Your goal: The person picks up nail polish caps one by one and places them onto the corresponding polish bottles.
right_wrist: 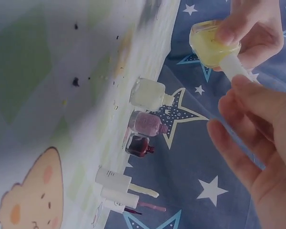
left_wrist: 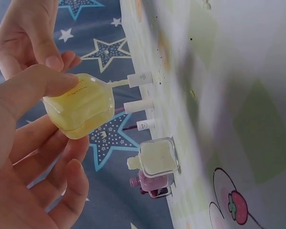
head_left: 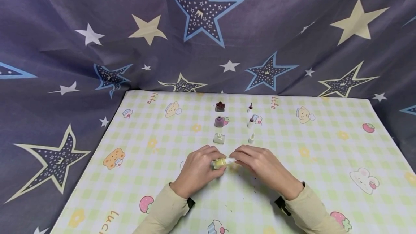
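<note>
Head view: the yellow bottle (head_left: 219, 163) is tilted above the worktop (head_left: 328, 140). The left hand (head_left: 201, 165) grasps its body; the right hand (head_left: 261, 161) pinches its cap (head_left: 230, 160). The pale bottle (head_left: 219, 139), purple bottle (head_left: 219, 122) and red bottle (head_left: 220, 107) stand uncapped beyond the yellow bottle; three brush caps (head_left: 251, 141) stand beyond it to the right, brushes up.

Left wrist view: the left thumb presses the yellow bottle's face.

Right wrist view: the cap adjoins the yellow bottle; whether its thread is loose cannot be told. Step in hand, as judged: uncapping. The next move probably calls for a steady left grip, a twist and a straight pull.
</note>
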